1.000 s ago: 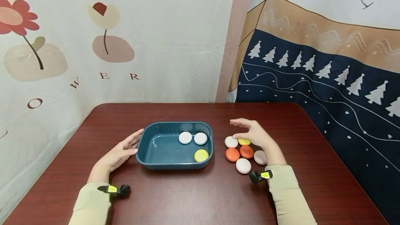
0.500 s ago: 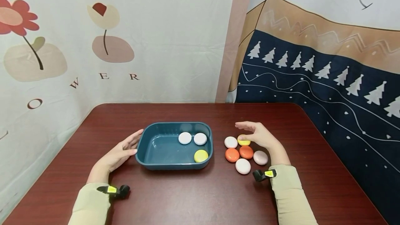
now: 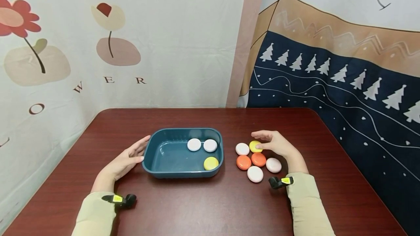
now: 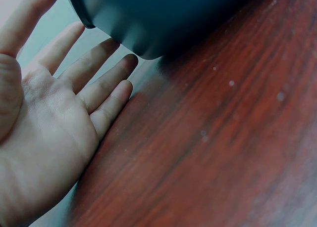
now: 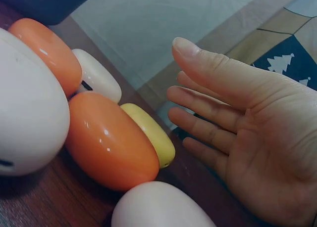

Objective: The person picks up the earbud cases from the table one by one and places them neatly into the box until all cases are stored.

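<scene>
My left hand [image 3: 123,161] rests at the left end of a dark teal box [image 3: 174,159], fingers extended and touching its wall. Two white round pieces [image 3: 194,144] and a yellow one [image 3: 211,163] lie inside the box. To its right sits a cluster of glossy rounded discs: a yellow piece [image 3: 254,146], two orange pieces [image 3: 244,162] and three whitish ones [image 3: 255,174]. Over the cluster's back right side is my right hand [image 3: 277,144], its fingers relaxed and holding nothing. In the right wrist view the thumb and fingers stand apart from the yellow disc [image 5: 153,135].
Everything stands on a reddish-brown wooden table [image 3: 183,210]. Behind it hang a pale flower-print cloth [image 3: 183,46] and a navy cloth with trees [image 3: 311,83]. Each wrist carries a small black camera [image 3: 277,182].
My right hand has drifted to the right and slightly toward me, uncovering more of the yellow disc. The left hand, the box and the pieces have stayed in place.
</scene>
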Demonstrator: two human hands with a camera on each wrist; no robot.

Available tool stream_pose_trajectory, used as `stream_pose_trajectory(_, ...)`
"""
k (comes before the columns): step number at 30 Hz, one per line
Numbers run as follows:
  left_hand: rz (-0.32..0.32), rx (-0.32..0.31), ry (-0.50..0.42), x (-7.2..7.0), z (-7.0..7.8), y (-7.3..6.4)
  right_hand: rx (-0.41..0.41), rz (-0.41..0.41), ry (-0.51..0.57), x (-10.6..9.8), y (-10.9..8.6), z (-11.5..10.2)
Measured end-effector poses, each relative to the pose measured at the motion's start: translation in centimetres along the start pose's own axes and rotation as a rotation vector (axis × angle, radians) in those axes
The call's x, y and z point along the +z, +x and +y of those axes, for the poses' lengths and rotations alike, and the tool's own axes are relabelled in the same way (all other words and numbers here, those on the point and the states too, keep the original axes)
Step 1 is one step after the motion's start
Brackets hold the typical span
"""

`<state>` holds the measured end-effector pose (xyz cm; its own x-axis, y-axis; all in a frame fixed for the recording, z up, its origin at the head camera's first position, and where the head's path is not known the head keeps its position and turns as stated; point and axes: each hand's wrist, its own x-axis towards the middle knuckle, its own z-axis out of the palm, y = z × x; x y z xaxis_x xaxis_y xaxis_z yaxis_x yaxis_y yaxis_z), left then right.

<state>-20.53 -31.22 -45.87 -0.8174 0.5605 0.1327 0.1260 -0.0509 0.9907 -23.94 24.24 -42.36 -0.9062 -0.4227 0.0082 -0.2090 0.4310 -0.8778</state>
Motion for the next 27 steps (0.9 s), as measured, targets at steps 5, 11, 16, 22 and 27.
stream_pose_trajectory(5, 0.003, -0.001, 0.004, -0.1, -0.1, 0.0, 0.006, -0.007, 0.003, -0.1, 0.0, 0.4)
stream_pose_trajectory(11, 0.000, 0.000, 0.016, -0.3, -0.1, 0.0, 0.037, 0.007, -0.002, -0.1, 0.0, 1.0)
stream_pose_trajectory(16, 0.003, -0.006, 0.016, -0.2, -0.1, 0.0, 0.057, -0.003, 0.024, 0.1, 0.0, 1.4)
stream_pose_trajectory(22, 0.017, -0.020, 0.013, -0.1, -0.1, 0.0, 0.070, -0.003, 0.015, 0.2, -0.1, 1.9)
stream_pose_trajectory(27, 0.014, -0.017, 0.017, 0.0, -0.1, 0.0, 0.069, -0.009, 0.018, 0.3, -0.3, 1.9)
